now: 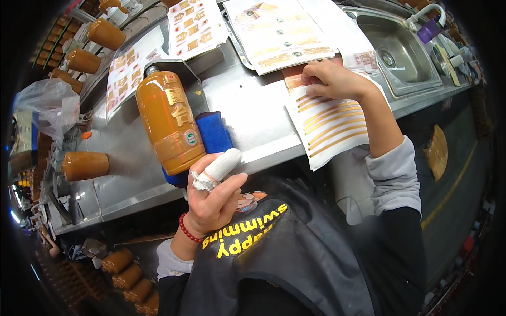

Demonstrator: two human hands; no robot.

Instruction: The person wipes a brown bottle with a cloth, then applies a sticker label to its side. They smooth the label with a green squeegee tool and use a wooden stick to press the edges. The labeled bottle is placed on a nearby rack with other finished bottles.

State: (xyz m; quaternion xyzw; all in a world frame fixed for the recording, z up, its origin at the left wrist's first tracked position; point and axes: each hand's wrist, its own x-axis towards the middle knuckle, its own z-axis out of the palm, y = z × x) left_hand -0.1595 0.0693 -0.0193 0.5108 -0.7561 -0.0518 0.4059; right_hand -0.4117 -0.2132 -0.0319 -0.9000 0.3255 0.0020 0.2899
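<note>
- Head view, the setting: a stainless-steel workbench (247, 110) ran across the frame, with a sink (400, 52) let into its far right end and sheets of printed labels (274, 31) spread along the back.
- More brown bottles (84, 165) lay on their sides at the left of the bench.
- An orange-brown bottle (168, 121) lay on its side on a blue foam rest (213, 131), cap pointing away, already bearing a gold label and a small round seal.
- The left hand (216, 195) hovered just below the bottle's base, fingers loosely curled and holding nothing; its forefinger wore a white cloth wrap (220, 166) that nearly touched the bottle.
- The right hand (332, 79) rested on a sheet of gold strip stickers (332, 124) at the bench edge, fingertips pressed together on the sheet's top edge as if pinching one strip.
- Judgement: the bottle looked glazed, heavy, slippery and breakable, best held round its broad body; the strips looked thin, limp and sticky, best lifted by one end.
</note>
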